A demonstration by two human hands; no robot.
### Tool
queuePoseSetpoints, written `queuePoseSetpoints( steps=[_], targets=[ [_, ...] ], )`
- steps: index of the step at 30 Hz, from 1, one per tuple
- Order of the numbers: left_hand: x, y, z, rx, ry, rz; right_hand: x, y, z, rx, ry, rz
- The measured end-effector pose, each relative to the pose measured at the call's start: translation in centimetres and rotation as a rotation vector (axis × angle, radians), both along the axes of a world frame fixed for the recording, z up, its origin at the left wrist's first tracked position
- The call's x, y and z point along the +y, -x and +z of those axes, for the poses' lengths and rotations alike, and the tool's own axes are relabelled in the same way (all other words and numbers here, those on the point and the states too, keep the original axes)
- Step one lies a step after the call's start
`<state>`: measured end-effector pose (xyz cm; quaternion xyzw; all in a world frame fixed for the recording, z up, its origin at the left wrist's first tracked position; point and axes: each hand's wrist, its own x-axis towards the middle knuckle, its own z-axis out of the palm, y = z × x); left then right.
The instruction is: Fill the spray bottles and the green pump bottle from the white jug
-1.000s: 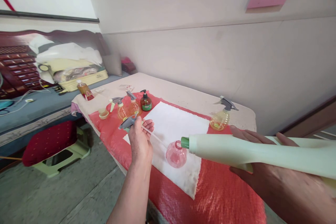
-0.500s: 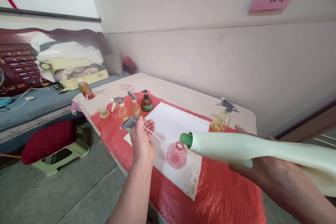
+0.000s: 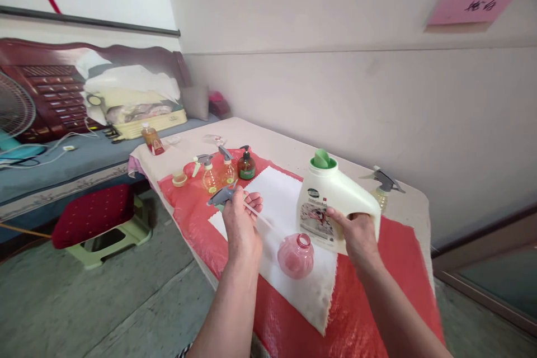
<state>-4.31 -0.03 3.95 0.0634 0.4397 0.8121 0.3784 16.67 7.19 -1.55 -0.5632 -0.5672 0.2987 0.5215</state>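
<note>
My left hand (image 3: 243, 221) is closed around a grey spray trigger head (image 3: 221, 196), and its thin white dip tube (image 3: 260, 217) points down to the right. My right hand (image 3: 358, 232) grips the handle of a pale green detergent jug (image 3: 322, 187), which is upright behind the pink bottle. A green spout (image 3: 322, 158) shows in the jug's mouth. The round pink spray bottle (image 3: 296, 257) stands uncapped on a white cloth (image 3: 306, 305), between my two hands. Whether the jug's base touches the cloth I cannot tell.
Amber spray bottles (image 3: 211, 179) and a dark pump bottle (image 3: 246, 166) stand on the red sheet (image 3: 188, 224) at the left. Another spray bottle (image 3: 381, 196) is partly behind the jug. A bottle of brown liquid (image 3: 152, 139) stands farther left. A red-topped stool (image 3: 98, 215) sits beside the table.
My right hand has tipped the jug from lying sideways over the pink bottle to upright, and moved it back. My left hand still holds the trigger head. The view has turned slightly left.
</note>
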Motion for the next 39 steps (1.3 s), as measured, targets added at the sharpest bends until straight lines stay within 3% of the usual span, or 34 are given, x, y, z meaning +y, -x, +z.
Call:
queuePoseSetpoints(
  steps=[5, 8, 13, 17, 19, 22, 26, 31, 35, 39],
  targets=[
    [0.0, 0.0, 0.0, -0.004, 0.019, -0.012, 2.2, 3.2, -2.2, 0.128, 0.015, 0.010],
    [0.1, 0.0, -0.1, -0.007, 0.024, -0.018, 1.6, 3.4, -2.6, 0.110, 0.056, -0.001],
    [0.2, -0.1, -0.1, -0.020, 0.023, -0.035, -4.2, 1.0, -3.4, 0.038, 0.135, 0.056],
    [0.2, -0.8, 0.0, -0.007, 0.013, -0.059, -9.4, 0.5, -7.1, 0.033, 0.141, 0.337],
    [0.0, -1.3, 0.0, 0.011, 0.001, -0.070, -10.5, 1.3, -9.0, -0.036, 0.134, 0.381],
    [-0.1, -2.1, 0.0, 0.038, 0.007, -0.090, -10.3, 3.3, -10.6, -0.082, 0.105, 0.305],
    [0.0, -2.8, -0.1, 0.079, 0.030, -0.099, -9.1, 4.7, -9.9, -0.095, 0.031, 0.239],
    [0.4, -3.3, -0.3, 0.168, -0.011, -0.064, -9.4, 3.8, -8.3, -0.162, -0.038, 0.312],
    [0.5, -3.5, -0.8, 0.358, 0.013, -0.046, -9.8, 3.5, -7.3, -0.208, -0.073, 0.334],
    [0.3, -4.0, -1.2, 0.522, 0.035, -0.163, -9.8, 3.0, -6.3, -0.254, -0.107, 0.322]
  ],
)
